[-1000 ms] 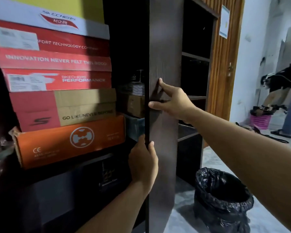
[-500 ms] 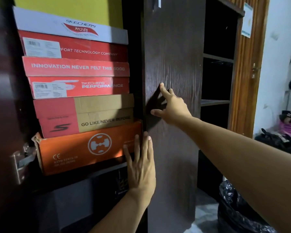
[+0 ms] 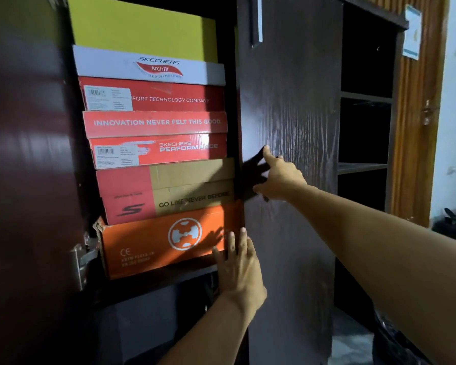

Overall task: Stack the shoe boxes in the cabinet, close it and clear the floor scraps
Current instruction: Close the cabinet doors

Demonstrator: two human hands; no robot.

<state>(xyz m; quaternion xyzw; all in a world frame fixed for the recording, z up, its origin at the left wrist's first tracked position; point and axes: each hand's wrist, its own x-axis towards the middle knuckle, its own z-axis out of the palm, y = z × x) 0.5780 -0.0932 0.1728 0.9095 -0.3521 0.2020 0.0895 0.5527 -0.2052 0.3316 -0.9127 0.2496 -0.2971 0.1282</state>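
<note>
Both the left hand (image 3: pixel 237 264) and the right hand (image 3: pixel 279 175) press flat and open on the cabinet door (image 3: pixel 290 106). The orange box (image 3: pixel 169 241) sticks out, so it is better to push it in first.

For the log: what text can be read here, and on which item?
"SKECHERS Arch Fit": white box
"FORT TECHNOLOGY COMPANY": red box, start hidden by a label
"INNOVATION NEVER FELT THIS GOOD": red lid
"SKECHERS PERFORMANCE": box below
"GO LIKE NEVER BEFORE": brown box
"CE": orange box
Barcode labels, orange box small print, wall notice: unreadable.
</note>
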